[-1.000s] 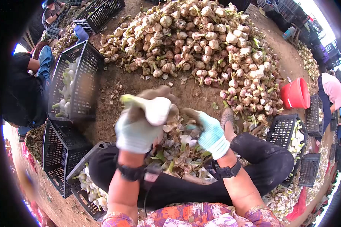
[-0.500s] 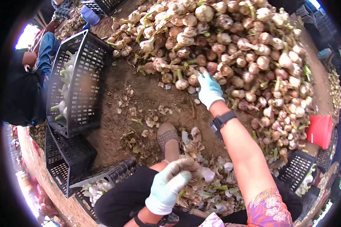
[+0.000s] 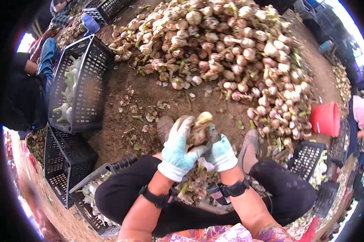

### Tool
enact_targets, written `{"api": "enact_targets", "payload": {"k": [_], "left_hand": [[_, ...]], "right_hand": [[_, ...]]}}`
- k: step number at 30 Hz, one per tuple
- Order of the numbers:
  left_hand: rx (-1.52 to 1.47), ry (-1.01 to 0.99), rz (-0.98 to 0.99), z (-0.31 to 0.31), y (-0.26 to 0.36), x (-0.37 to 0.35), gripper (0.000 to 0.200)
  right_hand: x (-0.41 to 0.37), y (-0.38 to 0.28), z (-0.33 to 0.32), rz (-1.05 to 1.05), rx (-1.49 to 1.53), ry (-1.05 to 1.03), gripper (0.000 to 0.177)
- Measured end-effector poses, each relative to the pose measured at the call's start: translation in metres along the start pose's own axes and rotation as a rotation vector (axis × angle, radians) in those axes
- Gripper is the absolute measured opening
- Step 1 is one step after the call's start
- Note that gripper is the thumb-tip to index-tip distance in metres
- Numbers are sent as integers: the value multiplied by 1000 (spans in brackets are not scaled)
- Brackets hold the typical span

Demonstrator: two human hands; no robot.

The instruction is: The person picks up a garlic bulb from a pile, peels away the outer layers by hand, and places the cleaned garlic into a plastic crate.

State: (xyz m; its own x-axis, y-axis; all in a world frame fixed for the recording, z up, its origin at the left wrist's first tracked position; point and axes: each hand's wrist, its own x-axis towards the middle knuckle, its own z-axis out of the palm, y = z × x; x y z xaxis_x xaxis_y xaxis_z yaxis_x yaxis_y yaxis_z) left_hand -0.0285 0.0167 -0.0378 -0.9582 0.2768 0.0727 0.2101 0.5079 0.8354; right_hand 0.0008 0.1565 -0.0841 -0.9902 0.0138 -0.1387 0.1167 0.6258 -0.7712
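**Both gloved hands closed on one garlic bulb above the lap**

A great heap of unpeeled garlic (image 3: 230,48) fills the upper middle and upper right of the frame, its edge spilling down the right side. It lies on bare brown ground (image 3: 121,133) scattered with bits of peel.

On the left, a tall black crate (image 3: 94,64) stands tilted, with pale cleaned garlic showing through its mesh. A second black crate (image 3: 65,161) sits just below it. A third crate (image 3: 93,205) at the lower left holds white bulbs and lies beside the person's dark trouser leg. Another black crate (image 3: 305,155) sits at the lower right, with a red bucket (image 3: 325,119) above it.

A co-worker in dark clothes (image 3: 24,92) sits at the far left edge, and another in pink (image 3: 361,111) is at the far right.

A pile of husks and stalks (image 3: 194,185) rests in the person's lap at the lower middle.

Just above it, the left hand (image 3: 178,151) and right hand (image 3: 222,152), both in pale blue gloves, are pressed together. Each grips the same garlic bulb (image 3: 199,129), which sits between them at the centre of the frame, held clear of the ground.
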Motion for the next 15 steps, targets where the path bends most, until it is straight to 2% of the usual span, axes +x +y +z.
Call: {"api": "enact_targets", "payload": {"k": [1, 2, 3, 5, 6, 7, 9, 11, 13, 14, 15], "left_hand": [[-68, -58, 11, 1, 7, -5, 74], [-98, -50, 28, 1, 18, -10, 65], [-104, -66, 52, -2, 26, -13, 65], [-103, -224, 79, -6, 36, -21, 60], [-94, -272, 110, -5, 43, -24, 58], [-97, -286, 127, -4, 47, -28, 58], [-99, -352, 143, -6, 52, -34, 59], [-114, -385, 157, -10, 54, -38, 60], [-264, -486, 86, -14, 54, -41, 61], [-394, -522, 102, -12, 49, -40, 61], [-392, -528, 108, -12, 47, -42, 61]], "right_hand": [[-17, -2, -4, 84, 351, -43, 23], [-23, -9, -5, -230, 405, 152, 21], [-35, -16, -14, -228, 397, 181, 21], [-56, -36, -36, 115, 801, 243, 18], [-62, -29, -41, -109, 429, 261, 21], [-68, -29, -47, -104, 425, 283, 21], [-78, -35, -58, -94, 203, 175, 27], [-85, -39, -63, -139, 210, 206, 27], [-90, -29, -62, -319, 47, 186, 30], [-92, -24, -62, -338, 75, 130, 32], [-95, -17, -62, -337, 75, 138, 32]]}}
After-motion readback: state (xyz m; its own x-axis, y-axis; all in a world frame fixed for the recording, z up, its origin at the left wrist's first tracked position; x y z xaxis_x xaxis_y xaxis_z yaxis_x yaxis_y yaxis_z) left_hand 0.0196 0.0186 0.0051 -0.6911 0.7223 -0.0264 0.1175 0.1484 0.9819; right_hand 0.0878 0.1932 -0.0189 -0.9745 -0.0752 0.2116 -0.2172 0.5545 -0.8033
